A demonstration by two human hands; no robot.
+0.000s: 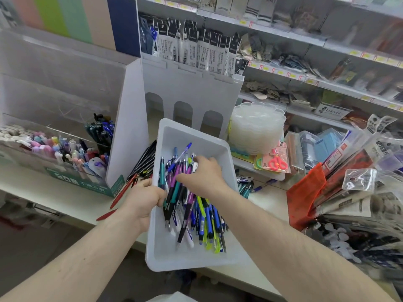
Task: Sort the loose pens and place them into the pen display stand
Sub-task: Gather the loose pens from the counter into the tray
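Here left hand [145, 198] grips tray [165, 256] rim; right hand [201, 175] spread, fingers relaxed, on pens [196, 212] inside.

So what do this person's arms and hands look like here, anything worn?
Both forearms are bare as far as the frame shows: no sleeves or cuffs in view. The left hand and right hand are bare too, with no gloves, and no watch, bracelet or ring shows on the sides facing the camera. The upper arms are out of frame.
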